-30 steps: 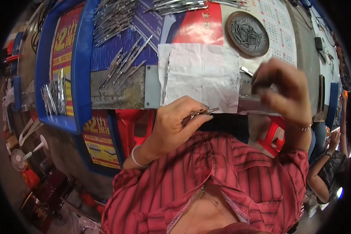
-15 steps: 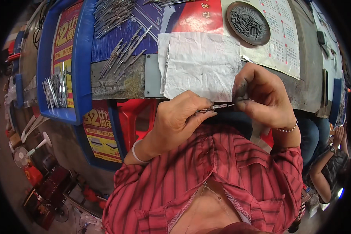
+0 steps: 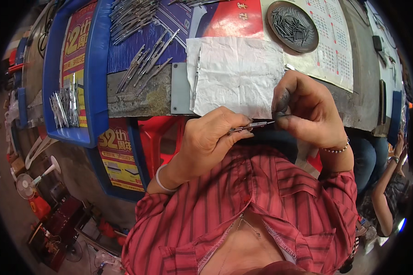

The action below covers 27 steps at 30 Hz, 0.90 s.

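Observation:
My left hand (image 3: 209, 135) is closed around a slim metal tool (image 3: 260, 124), pinching it between thumb and forefinger. Its thin tip points right and reaches the fingertips of my right hand (image 3: 314, 112). Those fingertips are blackened and pressed together; whether a small piece sits between them is hidden. Both hands are just off the table's front edge. Beyond them lies a crumpled white sheet (image 3: 238, 75) with a similar slim metal piece (image 3: 197, 75) along its left side. A round brown dish (image 3: 303, 49) at the back right holds many small dark grey pins (image 3: 293, 27).
Slim metal pieces lie loose (image 3: 147, 57) and in a larger pile (image 3: 131, 18) left of the sheet. A blue tray (image 3: 96, 68) at the left holds a bundle of them (image 3: 66, 107). A red stool (image 3: 158, 135) stands below; another person's arm (image 3: 383, 197) shows at right.
My right hand has shifted very slightly, its fingertips still pressed together by the tool's tip. The other person's arm at the far right has swung upward. The left hand's hold is the same.

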Tool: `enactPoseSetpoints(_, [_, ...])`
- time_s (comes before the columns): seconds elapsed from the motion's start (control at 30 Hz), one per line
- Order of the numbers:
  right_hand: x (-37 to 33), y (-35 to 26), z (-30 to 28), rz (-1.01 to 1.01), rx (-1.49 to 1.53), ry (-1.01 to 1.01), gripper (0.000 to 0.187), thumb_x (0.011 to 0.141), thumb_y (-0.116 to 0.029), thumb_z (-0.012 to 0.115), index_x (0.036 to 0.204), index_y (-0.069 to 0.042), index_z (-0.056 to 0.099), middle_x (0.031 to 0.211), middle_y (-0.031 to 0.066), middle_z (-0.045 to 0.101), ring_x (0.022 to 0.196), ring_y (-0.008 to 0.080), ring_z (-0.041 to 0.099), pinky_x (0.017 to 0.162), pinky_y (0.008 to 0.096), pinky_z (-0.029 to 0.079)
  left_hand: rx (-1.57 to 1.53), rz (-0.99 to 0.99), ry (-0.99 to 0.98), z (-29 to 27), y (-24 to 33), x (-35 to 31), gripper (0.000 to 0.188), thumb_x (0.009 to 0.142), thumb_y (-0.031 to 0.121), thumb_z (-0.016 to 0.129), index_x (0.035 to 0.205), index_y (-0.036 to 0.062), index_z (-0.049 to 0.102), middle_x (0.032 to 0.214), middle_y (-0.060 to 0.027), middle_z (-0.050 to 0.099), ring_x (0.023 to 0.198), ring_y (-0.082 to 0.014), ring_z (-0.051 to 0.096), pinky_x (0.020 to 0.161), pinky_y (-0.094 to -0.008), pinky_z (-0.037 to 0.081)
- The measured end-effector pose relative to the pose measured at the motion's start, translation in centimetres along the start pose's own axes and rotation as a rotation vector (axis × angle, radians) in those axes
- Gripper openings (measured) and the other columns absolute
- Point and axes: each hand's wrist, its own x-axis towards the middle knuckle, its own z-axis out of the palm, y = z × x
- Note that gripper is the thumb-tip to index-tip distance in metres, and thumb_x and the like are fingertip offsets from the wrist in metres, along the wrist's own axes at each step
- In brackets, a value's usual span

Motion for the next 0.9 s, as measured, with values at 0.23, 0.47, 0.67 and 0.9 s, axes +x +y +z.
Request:
enactPoseSetpoints(0.23, [0.3,0.1,0.2,0.020,0.005,0.009,0.024,0.076,0.002,0.057,0.098,0.000,0.049,0.083,-0.0007,0.052,0.074,0.0046,0.050,0.065,0.0190,0.040,-0.013,-0.003,-0.011,0.1,-0.4,0.0,0.023,0.075,-0.003,0.069,0.096,0.0008,0.060,0.080,-0.0113,0.061,0.066,-0.0244,0.063,0.057,-0.0307,0.049])
enactPoseSetpoints(0.47, [0.5,0.2,0.1,0.089,0.055,-0.038,0.023,0.076,0.004,0.056,0.096,-0.001,0.048,0.084,-0.0022,0.049,0.076,0.0034,0.047,0.065,0.0187,0.039,0.029,0.034,-0.003,0.2,-0.8,-0.4,0.023,0.075,-0.004,0.066,0.096,0.0010,0.060,0.080,-0.0127,0.061,0.066,-0.0269,0.063,0.055,-0.0322,0.049])
enactPoseSetpoints(0.67, [0.1,-0.1,0.1,0.253,0.113,-0.083,0.020,0.077,0.004,0.055,0.094,-0.002,0.045,0.083,-0.0028,0.045,0.076,0.0036,0.045,0.067,0.0193,0.039,0.264,0.141,0.017,0.4,-1.2,-1.1,0.025,0.072,-0.001,0.070,0.095,0.0000,0.061,0.077,-0.0120,0.062,0.062,-0.0243,0.062,0.052,-0.0297,0.047])
enactPoseSetpoints(0.9, [-1.0,0.9,1.1,0.216,0.050,-0.018,0.020,0.078,0.004,0.053,0.094,-0.002,0.042,0.084,-0.0012,0.042,0.077,0.0047,0.042,0.068,0.0202,0.038,0.342,0.256,0.066,1.1,-2.0,-2.1,0.028,0.072,0.002,0.070,0.098,0.0005,0.061,0.076,-0.0085,0.060,0.057,-0.0203,0.058,0.046,-0.0290,0.043])
